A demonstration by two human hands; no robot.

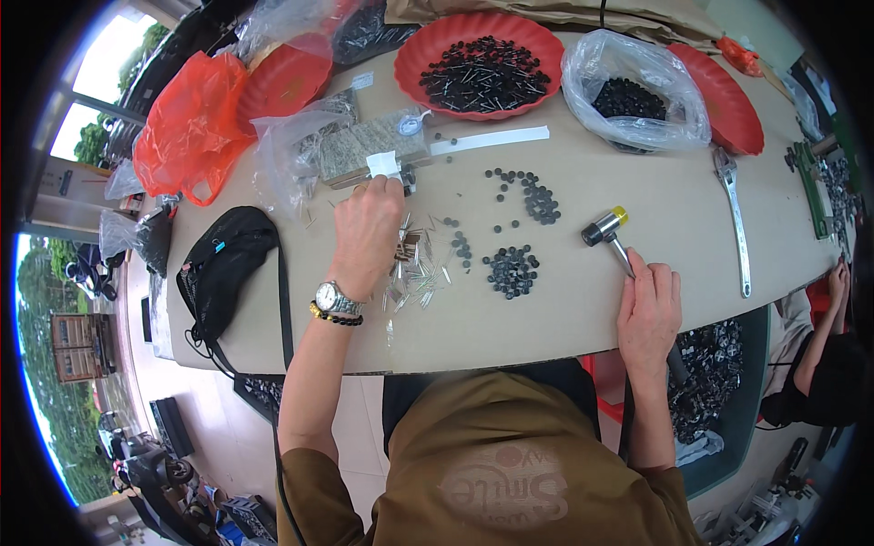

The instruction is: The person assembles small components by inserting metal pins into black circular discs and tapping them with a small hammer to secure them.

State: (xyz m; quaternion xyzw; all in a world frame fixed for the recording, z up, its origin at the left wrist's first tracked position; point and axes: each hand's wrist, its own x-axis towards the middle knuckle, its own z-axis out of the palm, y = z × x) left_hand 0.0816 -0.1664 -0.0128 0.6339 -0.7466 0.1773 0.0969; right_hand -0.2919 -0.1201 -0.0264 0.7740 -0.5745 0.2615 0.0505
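Between my right hand and the wrench, bare tabletop leaves me passage; left of the mallet, clustered black discs obstruct a low sweep; loose metal pins crowd right of my left hand; the black pouch limits me leftward; the red bowl and clear bag block the far side.

Tilted yellow-ended mallet near black, apparently round caps

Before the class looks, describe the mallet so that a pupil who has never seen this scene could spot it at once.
On the large pale table, find the right hand near the front edge. It grips the mallet, whose head points away from the person. That cylindrical head with one yellow end sets it apart from the silver adjustable wrench lying farther right.
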